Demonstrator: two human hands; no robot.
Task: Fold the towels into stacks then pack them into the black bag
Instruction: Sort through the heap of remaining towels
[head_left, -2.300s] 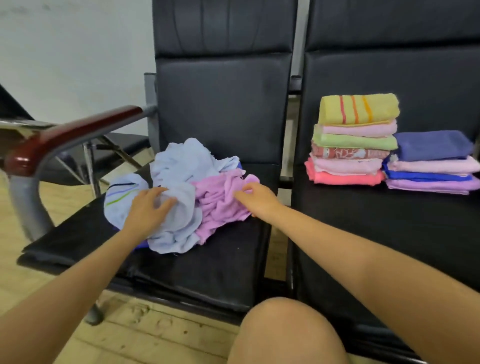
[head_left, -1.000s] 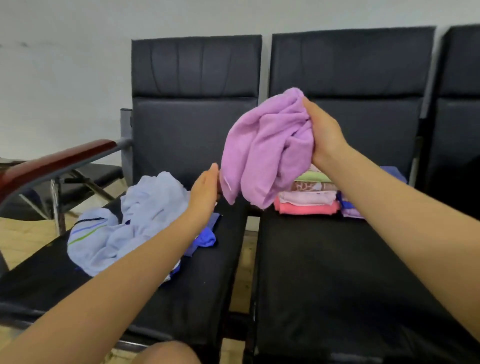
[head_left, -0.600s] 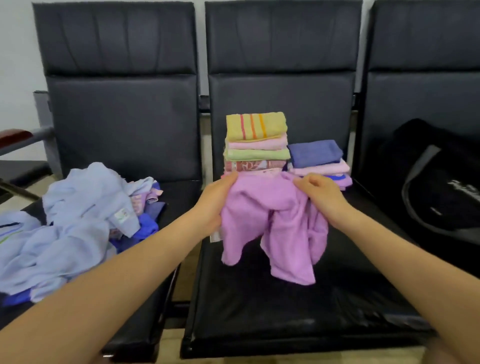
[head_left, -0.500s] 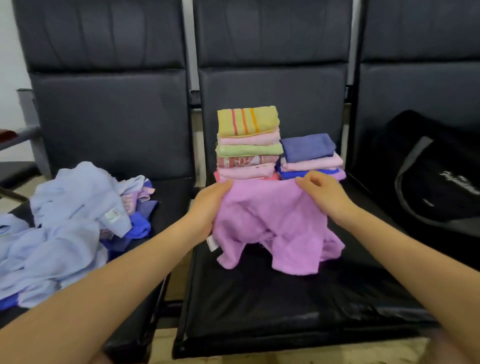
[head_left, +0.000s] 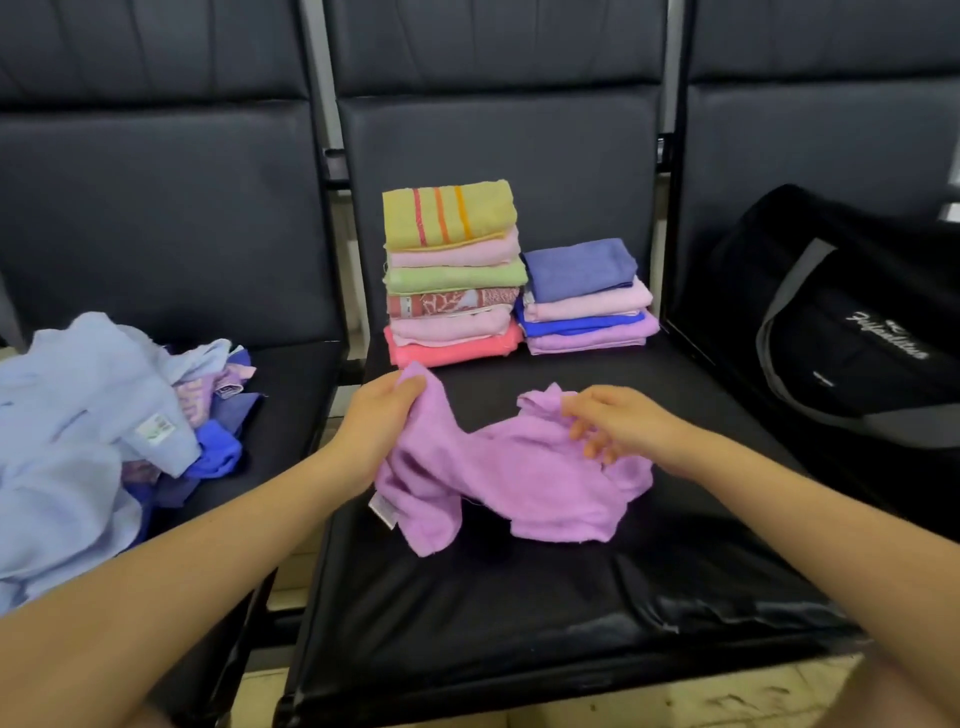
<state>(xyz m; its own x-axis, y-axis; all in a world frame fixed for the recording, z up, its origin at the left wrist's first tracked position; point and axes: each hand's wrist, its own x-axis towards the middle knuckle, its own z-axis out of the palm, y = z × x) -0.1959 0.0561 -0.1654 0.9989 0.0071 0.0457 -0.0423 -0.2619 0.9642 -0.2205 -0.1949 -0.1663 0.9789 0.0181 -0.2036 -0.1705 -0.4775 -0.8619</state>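
A crumpled lilac towel (head_left: 519, 483) lies on the middle black seat (head_left: 519, 613). My left hand (head_left: 379, 415) pinches its left corner and lifts it slightly. My right hand (head_left: 618, 426) hovers at the towel's right edge with its fingers loosely spread; they seem to touch the cloth without gripping it. Behind the towel stand two folded stacks: a tall one (head_left: 452, 275) topped by a yellow striped towel, and a shorter one (head_left: 584, 296) topped by a dark blue towel. The black bag (head_left: 852, 332) sits on the right seat.
A heap of unfolded towels (head_left: 98, 431), mostly light blue with some dark blue and lilac, covers the left seat. Black seat backs rise behind everything. A strip of pale floor (head_left: 727, 696) shows below the middle seat's front edge.
The lilac towel was picked from the left heap, carried over to the middle seat and lowered onto it. My right hand has let go of its corner.
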